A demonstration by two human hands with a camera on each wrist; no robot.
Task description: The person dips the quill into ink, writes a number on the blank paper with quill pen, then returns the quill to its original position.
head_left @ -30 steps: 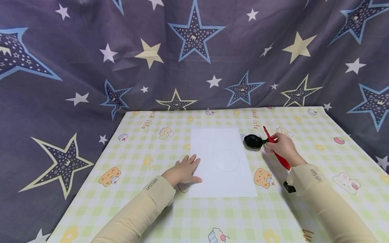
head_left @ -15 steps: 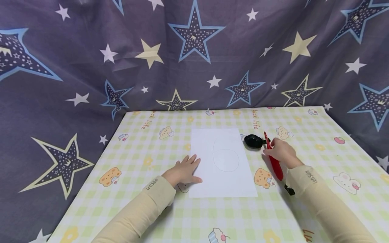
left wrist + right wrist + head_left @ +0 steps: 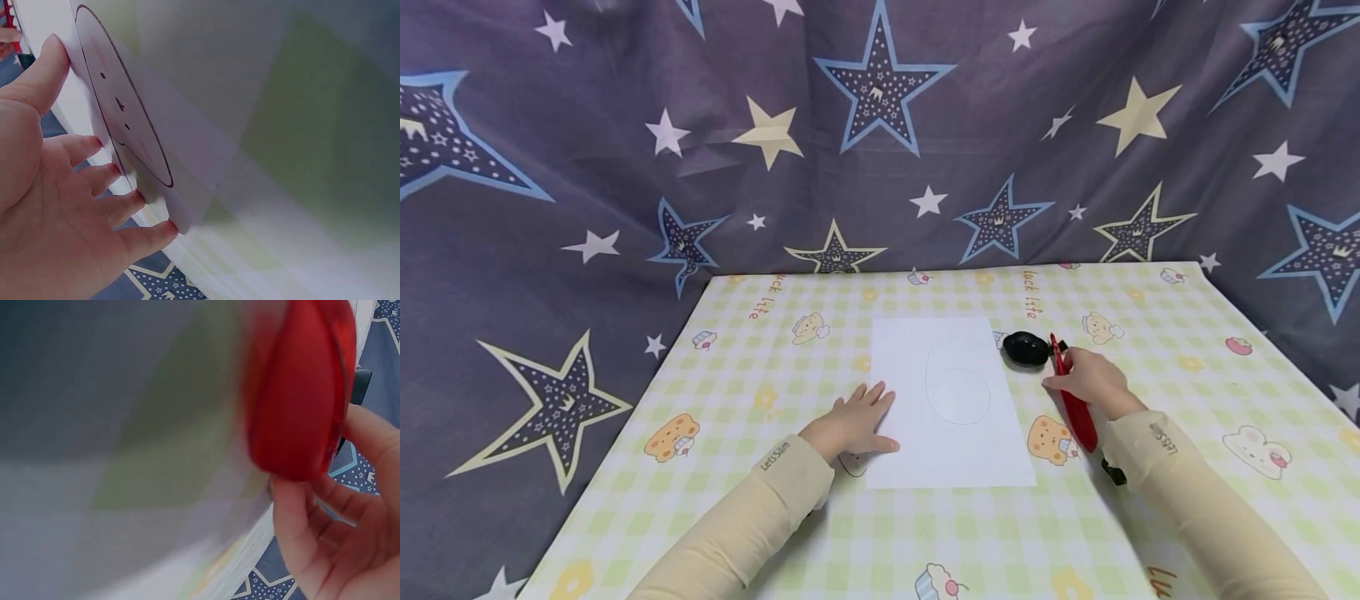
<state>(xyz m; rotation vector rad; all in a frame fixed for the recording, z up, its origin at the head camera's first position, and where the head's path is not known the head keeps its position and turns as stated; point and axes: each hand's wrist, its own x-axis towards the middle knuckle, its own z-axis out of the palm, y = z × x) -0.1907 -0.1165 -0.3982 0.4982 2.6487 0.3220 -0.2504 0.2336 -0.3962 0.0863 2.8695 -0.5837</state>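
My left hand (image 3: 847, 423) lies flat with fingers spread over the left edge of a white sheet of paper (image 3: 940, 454). A thin outline like a 6 is drawn on the sheet. In the left wrist view, the fingertips (image 3: 165, 230) press on the surface beside a printed face. To the right of the sheet, my right hand (image 3: 1093, 379) pinches a red tool (image 3: 1080, 423) with a slim pointed tip and a broad rounded end. The right wrist view shows the tool's broad end (image 3: 297, 406) close up, partly hiding the fingers. Beyond the tip sits a glossy black oval object (image 3: 1026, 348) with a short stub.
A green-checked tablecloth (image 3: 760, 508) printed with cartoon figures covers the table. Behind it hangs a dark curtain (image 3: 850, 192) with stars, meeting the table's back edge. A small black piece (image 3: 1114, 472) shows beside the right sleeve.
My right hand has come slightly nearer and left, lowering the red tool and turning it more lengthwise. More of the black stub shows. The left hand and sheet have stayed still.
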